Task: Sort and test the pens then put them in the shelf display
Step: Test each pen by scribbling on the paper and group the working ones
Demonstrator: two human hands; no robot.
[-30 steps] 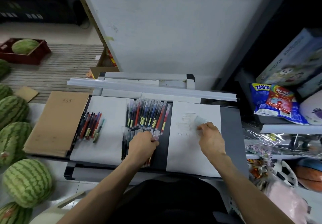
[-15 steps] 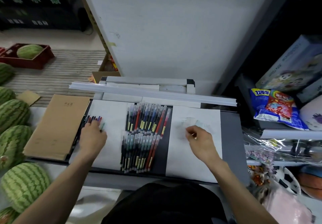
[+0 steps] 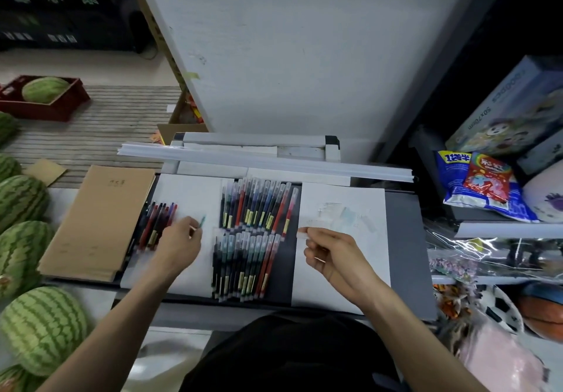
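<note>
Two rows of capped pens (image 3: 254, 233) lie side by side on the dark strip in the middle of the grey shelf tray (image 3: 402, 239). A smaller group of pens (image 3: 155, 224) rests on the white sheet (image 3: 189, 196) at the left. My left hand (image 3: 179, 245) pinches a teal-tipped pen (image 3: 201, 222) just right of that group. Over the left edge of the scribbled test paper (image 3: 344, 218), my right hand (image 3: 332, 254) pinches a small clear pen cap (image 3: 302, 230).
A brown notebook stack (image 3: 100, 221) lies left of the tray. Watermelons (image 3: 42, 327) line the left side. White rails (image 3: 265, 160) cross the tray's back edge under a white board (image 3: 289, 47). Snack bags (image 3: 478, 184) and balls (image 3: 542, 312) fill the shelves at right.
My left hand went from the middle pens to the left group and now lifts a teal-tipped pen toward the right. My right hand drew back left from the scribbles, still pinching the cap.
</note>
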